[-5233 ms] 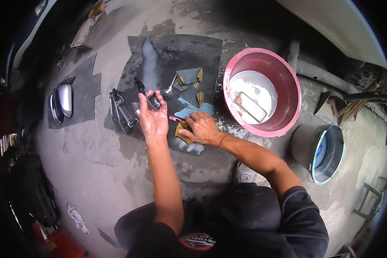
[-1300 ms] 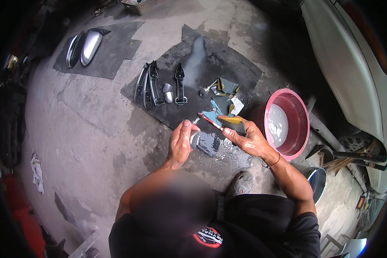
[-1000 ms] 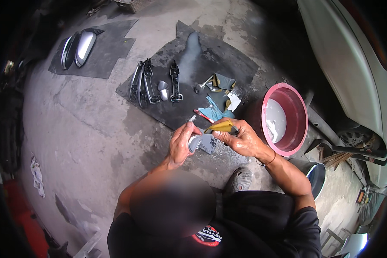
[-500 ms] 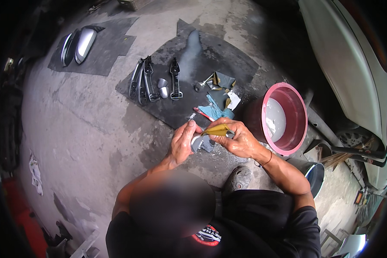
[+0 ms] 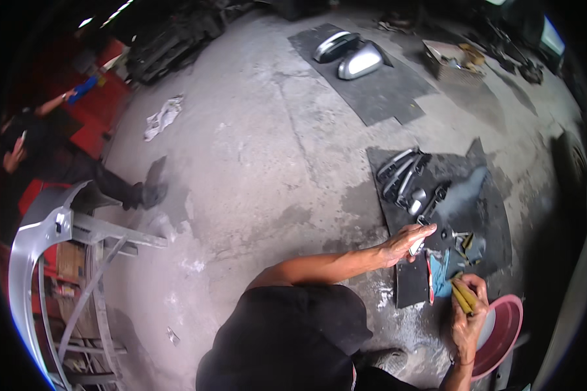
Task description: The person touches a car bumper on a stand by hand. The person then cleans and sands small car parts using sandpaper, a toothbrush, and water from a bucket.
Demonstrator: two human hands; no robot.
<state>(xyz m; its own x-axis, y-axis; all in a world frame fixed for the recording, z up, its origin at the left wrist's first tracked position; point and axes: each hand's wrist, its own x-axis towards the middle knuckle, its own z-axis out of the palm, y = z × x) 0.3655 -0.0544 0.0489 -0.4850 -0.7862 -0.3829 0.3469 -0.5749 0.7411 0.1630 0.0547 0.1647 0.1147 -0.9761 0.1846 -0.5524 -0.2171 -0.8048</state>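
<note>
My left hand (image 5: 401, 247) is closed on a small, smooth pale-grey piece (image 5: 417, 246), mostly hidden by the fingers, above the dark mat (image 5: 411, 287). Yellow folded sandpaper (image 5: 464, 297) is gripped in my right hand (image 5: 471, 320), beside the pink basin (image 5: 516, 319). The two hands are apart. Between them on the mat lie a blue cloth-like sheet (image 5: 439, 272) and a red-edged strip (image 5: 430, 279). Farther up the mat, several silver and black car door handles (image 5: 401, 174) lie close together, with a small silver cap (image 5: 416, 206) near them.
Two silver mirror covers (image 5: 360, 62) rest on another dark mat (image 5: 388, 104), near a basket of odds and ends (image 5: 453, 70). At left, a silver car body panel (image 5: 36, 238) leans on a metal stand (image 5: 98, 287). Beyond it, another person (image 5: 52, 150) holds something blue.
My hands have separated, and the yellow sandpaper has come off the grey piece. The view has swung left, bringing the other person and the stand into sight.
</note>
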